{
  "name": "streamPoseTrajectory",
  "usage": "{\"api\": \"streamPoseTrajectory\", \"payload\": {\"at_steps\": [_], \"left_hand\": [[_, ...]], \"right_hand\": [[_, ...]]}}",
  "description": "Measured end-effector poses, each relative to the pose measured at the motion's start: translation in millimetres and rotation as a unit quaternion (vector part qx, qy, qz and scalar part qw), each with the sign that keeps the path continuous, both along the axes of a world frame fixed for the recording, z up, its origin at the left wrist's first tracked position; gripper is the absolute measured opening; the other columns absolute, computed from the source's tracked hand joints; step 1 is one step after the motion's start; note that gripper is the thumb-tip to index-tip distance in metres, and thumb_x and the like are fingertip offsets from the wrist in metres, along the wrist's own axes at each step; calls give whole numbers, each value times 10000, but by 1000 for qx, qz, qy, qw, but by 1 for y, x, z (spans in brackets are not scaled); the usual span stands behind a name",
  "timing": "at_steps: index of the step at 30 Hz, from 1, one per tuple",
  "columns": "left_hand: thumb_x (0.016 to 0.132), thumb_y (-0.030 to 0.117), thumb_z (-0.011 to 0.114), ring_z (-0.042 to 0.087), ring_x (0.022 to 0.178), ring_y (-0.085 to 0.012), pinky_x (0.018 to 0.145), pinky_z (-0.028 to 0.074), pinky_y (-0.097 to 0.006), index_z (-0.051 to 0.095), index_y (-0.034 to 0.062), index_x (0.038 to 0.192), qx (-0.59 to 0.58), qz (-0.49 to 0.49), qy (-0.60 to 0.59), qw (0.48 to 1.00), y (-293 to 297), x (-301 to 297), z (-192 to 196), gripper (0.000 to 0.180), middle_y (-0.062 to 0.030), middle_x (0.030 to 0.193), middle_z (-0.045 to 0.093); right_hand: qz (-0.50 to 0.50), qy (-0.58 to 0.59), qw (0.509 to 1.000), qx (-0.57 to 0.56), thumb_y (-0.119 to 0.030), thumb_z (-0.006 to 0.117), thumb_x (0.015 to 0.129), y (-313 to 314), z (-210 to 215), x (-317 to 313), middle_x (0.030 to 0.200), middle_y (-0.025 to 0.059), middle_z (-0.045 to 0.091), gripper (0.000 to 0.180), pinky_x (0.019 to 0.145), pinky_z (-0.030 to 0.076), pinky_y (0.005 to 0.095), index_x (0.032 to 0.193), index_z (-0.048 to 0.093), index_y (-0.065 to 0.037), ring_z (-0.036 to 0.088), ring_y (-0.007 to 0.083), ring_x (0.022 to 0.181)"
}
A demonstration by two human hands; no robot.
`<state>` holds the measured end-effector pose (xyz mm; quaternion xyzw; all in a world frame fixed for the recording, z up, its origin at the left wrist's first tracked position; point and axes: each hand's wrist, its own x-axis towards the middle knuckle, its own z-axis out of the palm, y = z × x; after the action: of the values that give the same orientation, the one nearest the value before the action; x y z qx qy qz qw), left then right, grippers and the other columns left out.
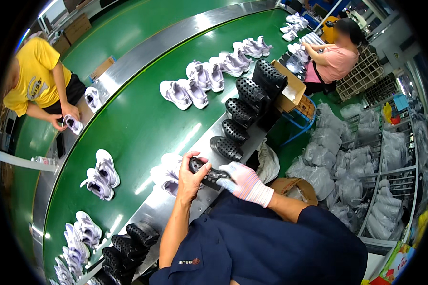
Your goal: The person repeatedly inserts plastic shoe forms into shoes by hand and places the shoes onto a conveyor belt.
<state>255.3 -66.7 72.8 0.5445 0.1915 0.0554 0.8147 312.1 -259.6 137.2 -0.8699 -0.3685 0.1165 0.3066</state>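
Observation:
Both my hands hold one black plastic shoe insert [214,177] with round holes, above the metal edge of the line. My bare left hand [190,179] grips its rounded end, thumb on top. My right hand [248,184], in a pale striped glove, closes round the other end. White shoes [166,172] stand just left of my left hand and are partly hidden by it. Beyond my hands, a row of similar black inserts [227,148] runs along the metal edge. More black inserts [142,234] lie in a cluster at the lower left.
White shoes [190,92] stand in groups on the green belt [133,123]. A co-worker in yellow [40,71] handles a shoe across it; another in pink [340,61] sits at the far right. An open carton [290,88] adjoins the inserts. Bagged bundles [321,152] and a rack [380,175] stand right.

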Motion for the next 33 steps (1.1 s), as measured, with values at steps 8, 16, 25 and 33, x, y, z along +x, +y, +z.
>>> {"api": "streamPoseTrajectory", "payload": {"at_steps": [8, 16, 25, 33], "left_hand": [[869, 217, 825, 563, 659, -93, 594, 459, -251, 556, 57, 1236, 211, -28, 47, 976, 6, -9, -36, 482, -15, 823, 596], [765, 302, 854, 630, 997, -351, 800, 513, -427, 634, 29, 1247, 641, 117, 85, 754, 44, -13, -33, 596, -186, 1029, 692], [806, 144, 609, 675, 878, -422, 813, 539, -539, 720, -32, 820, 630, -134, 126, 754, 66, 20, -89, 209, -256, 852, 719], [864, 144, 605, 662, 969, -464, 870, 549, -528, 725, -41, 920, 582, -136, 76, 798, 71, 23, -97, 228, -274, 936, 713]], "right_hand": [[-4, 200, 979, -51, -460, 664, 957, 15, -26, -8, 823, 278, 678, 490, 750, 521, 521, 924, 644, 29, 668, 473, 842], [52, 166, 966, -194, -444, 666, 941, 28, -45, 14, 842, 265, 677, 442, 753, 527, 500, 910, 667, -4, 663, 469, 871], [151, 48, 916, -368, -352, 613, 942, 89, -34, 20, 941, 202, 752, 367, 824, 577, 461, 958, 776, -23, 739, 367, 928], [99, 158, 938, -292, -360, 580, 916, 88, -54, 49, 958, 264, 708, 392, 851, 552, 459, 995, 746, -13, 709, 411, 940]]}}
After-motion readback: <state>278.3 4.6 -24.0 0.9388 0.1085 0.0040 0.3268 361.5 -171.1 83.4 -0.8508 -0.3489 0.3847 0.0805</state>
